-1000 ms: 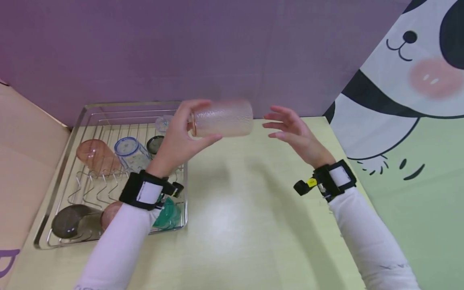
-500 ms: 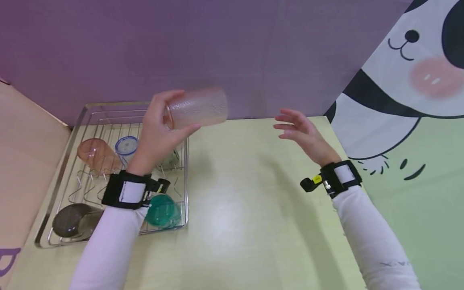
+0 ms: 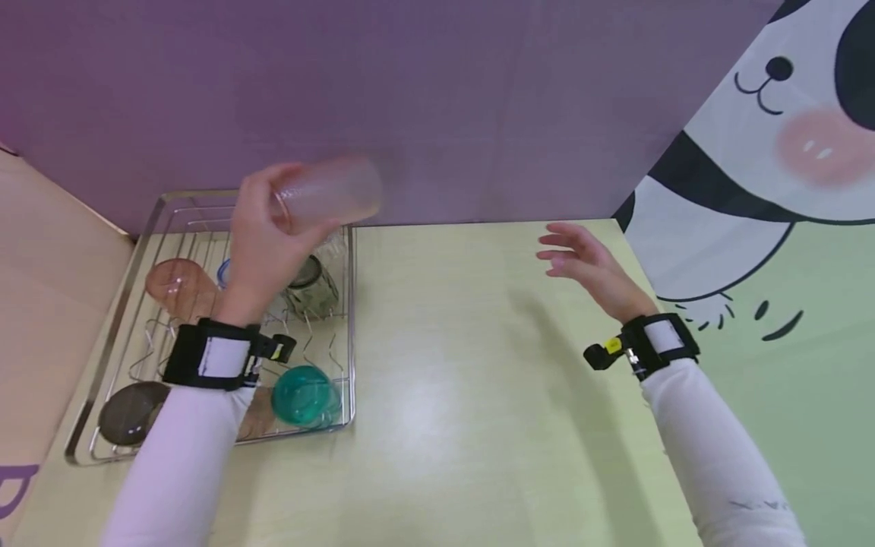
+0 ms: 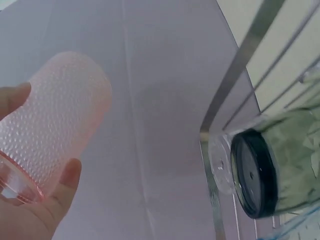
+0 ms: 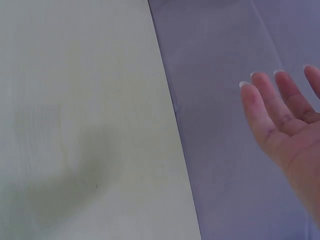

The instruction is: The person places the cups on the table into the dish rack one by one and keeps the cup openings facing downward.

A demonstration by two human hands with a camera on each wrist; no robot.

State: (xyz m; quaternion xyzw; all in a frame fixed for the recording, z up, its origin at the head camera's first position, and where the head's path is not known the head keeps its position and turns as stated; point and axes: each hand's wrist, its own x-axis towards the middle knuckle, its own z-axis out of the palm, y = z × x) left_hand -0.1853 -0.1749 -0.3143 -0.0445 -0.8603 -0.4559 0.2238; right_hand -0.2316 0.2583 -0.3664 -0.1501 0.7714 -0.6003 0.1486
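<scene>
My left hand (image 3: 263, 235) grips a clear pink glass (image 3: 335, 190) with a bumpy texture, also plain in the left wrist view as a pink tumbler (image 4: 60, 110) between thumb and fingers. The glass lies tilted on its side in the air, over the far right part of a wire drying rack (image 3: 352, 342). Below it in the rack stands a grey-green glass (image 3: 314, 292) with a dark base. My right hand (image 3: 591, 266) hovers over the right side of the table, relaxed and holding nothing; its fingers (image 5: 260, 110) are loosely bent in the right wrist view.
Other glasses sit in the rack: an orange one (image 3: 179, 287), a dark grey one (image 3: 133, 414), a teal one (image 3: 304, 396) and a blue-rimmed one (image 3: 222, 273), mostly behind my hand. A purple wall (image 3: 437, 114) backs the pale table (image 3: 437, 365).
My left hand has carried the pink glass leftward, from over the table to over the rack. My right hand has drifted right and slightly down.
</scene>
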